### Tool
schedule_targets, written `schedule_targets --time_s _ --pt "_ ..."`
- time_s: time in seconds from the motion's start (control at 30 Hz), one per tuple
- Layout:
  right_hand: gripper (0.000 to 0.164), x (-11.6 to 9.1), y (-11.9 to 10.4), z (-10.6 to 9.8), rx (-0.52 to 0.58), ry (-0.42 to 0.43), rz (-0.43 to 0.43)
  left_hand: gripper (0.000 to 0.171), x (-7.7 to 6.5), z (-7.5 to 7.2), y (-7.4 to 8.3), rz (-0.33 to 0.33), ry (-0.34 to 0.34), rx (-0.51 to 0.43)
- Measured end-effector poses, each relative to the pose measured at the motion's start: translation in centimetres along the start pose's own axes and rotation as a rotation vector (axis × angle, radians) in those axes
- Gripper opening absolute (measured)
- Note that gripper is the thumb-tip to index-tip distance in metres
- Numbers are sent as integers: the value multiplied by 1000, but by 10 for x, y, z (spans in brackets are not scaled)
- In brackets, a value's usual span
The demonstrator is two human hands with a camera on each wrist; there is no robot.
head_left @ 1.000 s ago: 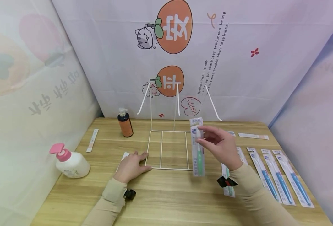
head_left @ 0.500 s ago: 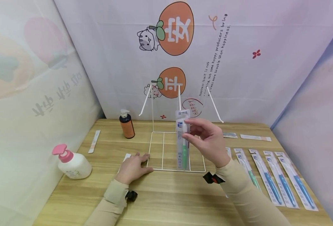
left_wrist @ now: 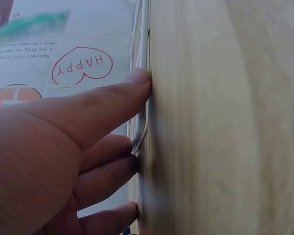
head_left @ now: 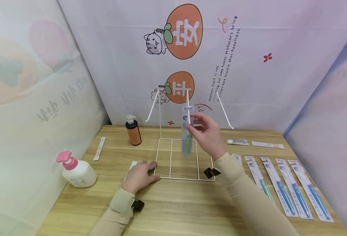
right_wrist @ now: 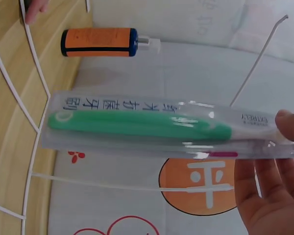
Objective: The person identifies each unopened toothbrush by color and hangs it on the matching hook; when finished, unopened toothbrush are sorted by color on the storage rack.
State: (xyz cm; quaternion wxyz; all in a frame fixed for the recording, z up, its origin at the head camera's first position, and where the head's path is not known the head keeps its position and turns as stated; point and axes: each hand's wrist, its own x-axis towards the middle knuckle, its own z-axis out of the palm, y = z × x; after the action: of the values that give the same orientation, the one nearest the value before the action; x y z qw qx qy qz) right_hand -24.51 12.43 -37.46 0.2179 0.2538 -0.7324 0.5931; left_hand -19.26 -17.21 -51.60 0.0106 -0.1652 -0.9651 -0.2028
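A packaged green toothbrush (head_left: 187,144) is held upright over the white wire rack (head_left: 179,178). My right hand (head_left: 207,134) pinches the pack near its upper part between thumb and fingers. The rack's middle hook (head_left: 188,101) overlaps the top of the pack in the head view. In the right wrist view the green handle of the toothbrush (right_wrist: 142,125) shows through the clear plastic. My left hand (head_left: 139,177) rests at the rack's front left corner, thumb and fingertips touching the base wire (left_wrist: 144,44) down on the table.
Several packaged toothbrushes (head_left: 294,190) lie at the right, with a small tube (head_left: 237,142) and a thin sachet (head_left: 267,145) behind. A dark pump bottle (head_left: 133,132) stands back left, a white pump bottle (head_left: 79,173) front left. Another sachet (head_left: 99,149) lies between them.
My right hand has carried the packaged toothbrush leftward, then up and away from me to the middle hook. My left hand has stayed at the rack's corner.
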Motion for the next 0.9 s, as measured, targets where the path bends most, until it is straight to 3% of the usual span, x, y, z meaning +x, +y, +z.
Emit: schedule_targets --time_s 0.2,0.47,0.9 --pt "40 25 12 10 -104 75 42 68 0 -1 2 -3 -2 -8" --pt "37 50 23 16 -205 106 87 68 0 0 0 -8 -2 0" --pt "39 67 35 18 -244 107 135 68 1 2 -3 -4 4 4"
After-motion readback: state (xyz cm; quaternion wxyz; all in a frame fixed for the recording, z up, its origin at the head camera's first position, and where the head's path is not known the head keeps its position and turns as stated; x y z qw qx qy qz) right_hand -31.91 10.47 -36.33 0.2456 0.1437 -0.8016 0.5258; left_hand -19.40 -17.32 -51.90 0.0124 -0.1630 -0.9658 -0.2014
